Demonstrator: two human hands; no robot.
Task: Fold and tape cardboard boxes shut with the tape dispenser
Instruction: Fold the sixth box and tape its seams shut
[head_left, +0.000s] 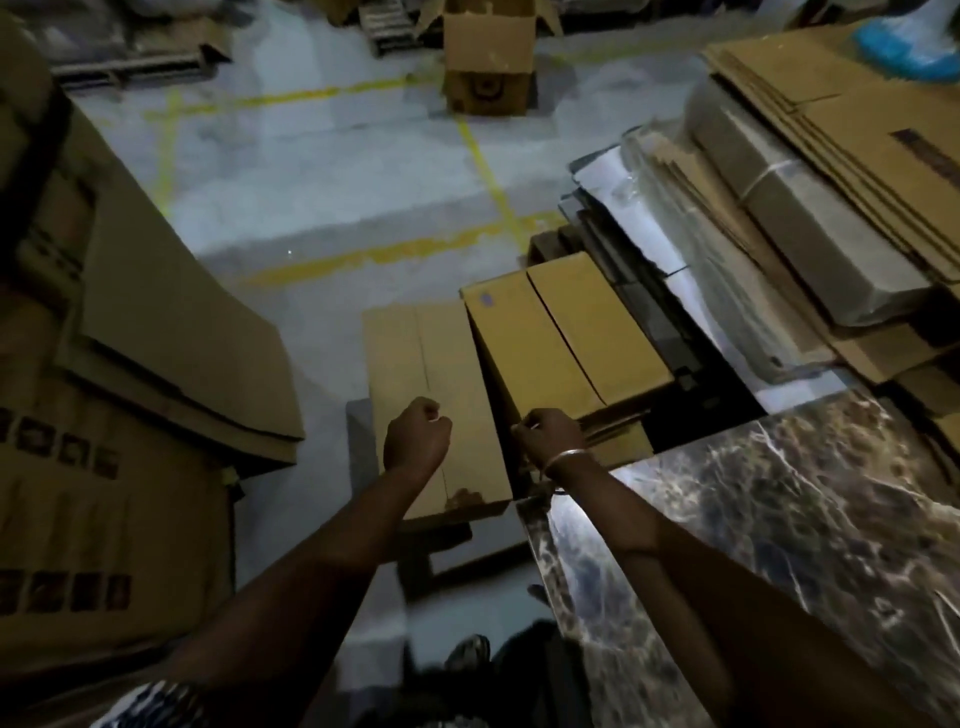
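Two brown cardboard boxes lie side by side ahead of me. The left box (410, 358) lies flat with a seam running down its top. The right box (566, 332) is tilted up, its two flaps meeting along a middle seam. My left hand (418, 436) hovers as a fist over the left box's near half, and nothing shows in it. At the near edge of the right box, my right hand (550, 439), which has a metal bangle on its wrist, curls its fingers around the cardboard. No tape dispenser is in view.
A dark marbled tabletop (779, 525) fills the right foreground. Stacks of flattened cardboard (841, 171), some wrapped in plastic, rise at the right. Large printed cartons (119, 395) stand at the left. An open box (488, 57) sits far back on the grey floor with yellow lines.
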